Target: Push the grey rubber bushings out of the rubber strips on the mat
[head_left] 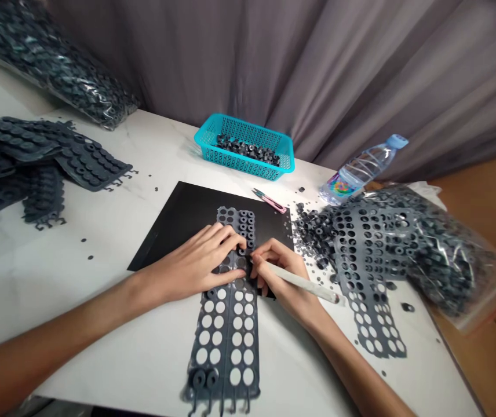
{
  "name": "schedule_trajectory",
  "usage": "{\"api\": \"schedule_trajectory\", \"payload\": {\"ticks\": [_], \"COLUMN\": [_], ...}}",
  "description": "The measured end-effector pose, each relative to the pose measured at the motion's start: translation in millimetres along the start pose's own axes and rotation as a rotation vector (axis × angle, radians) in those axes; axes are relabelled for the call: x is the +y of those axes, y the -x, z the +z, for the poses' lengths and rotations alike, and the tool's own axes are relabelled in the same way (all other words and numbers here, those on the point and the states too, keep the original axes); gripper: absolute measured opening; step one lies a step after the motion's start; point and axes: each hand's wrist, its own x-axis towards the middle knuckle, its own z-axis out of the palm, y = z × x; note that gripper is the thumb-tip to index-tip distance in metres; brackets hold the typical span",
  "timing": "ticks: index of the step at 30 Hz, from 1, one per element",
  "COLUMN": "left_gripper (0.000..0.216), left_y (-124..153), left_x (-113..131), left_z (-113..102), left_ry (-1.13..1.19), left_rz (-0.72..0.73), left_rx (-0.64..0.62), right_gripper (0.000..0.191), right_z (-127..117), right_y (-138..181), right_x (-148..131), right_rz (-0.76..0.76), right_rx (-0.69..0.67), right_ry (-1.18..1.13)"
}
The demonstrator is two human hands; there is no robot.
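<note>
A dark grey rubber sheet [224,339] punched with rows of round holes lies lengthwise before me, partly on a black mat [161,231]. Small ring-shaped rubber pieces still sit in it at its far right part and near corner. My left hand [207,255] rests across the sheet, thumb and fingers apart, pressing it down. Pinched in my right hand [280,275] is a slim off-white pen-like tool [309,284]. Its front end points at the sheet's right edge beside my left fingertips; the tip is hidden by the fingers.
A turquoise basket [243,165] holds small black pieces. Pink-handled thread snips [269,201] lie by the mat. To the right are loose rubber pieces [317,229], a water bottle [361,171], another punched sheet [367,284] and a filled plastic bag [448,260]. More sheets [35,150] lie left.
</note>
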Motion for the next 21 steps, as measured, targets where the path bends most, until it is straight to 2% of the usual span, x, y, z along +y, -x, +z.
{"api": "schedule_trajectory", "payload": {"ticks": [14,21], "left_gripper": [0.035,0.025], "left_y": [-0.2,-4.2], "left_x": [-1.4,0.5], "left_z": [0.4,5.5], "left_ry": [-0.051,-0.254], "left_rz": [0.028,0.118], "left_rx": [-0.001,0.064], "right_gripper": [0.018,0.015], "right_z": [2.7,3.4], "right_y": [-1.1,0.3], "right_x": [-4.4,-5.1], "right_rz": [0.01,0.01], "right_rx": [0.02,0.03], "right_ry": [0.015,0.054]}}
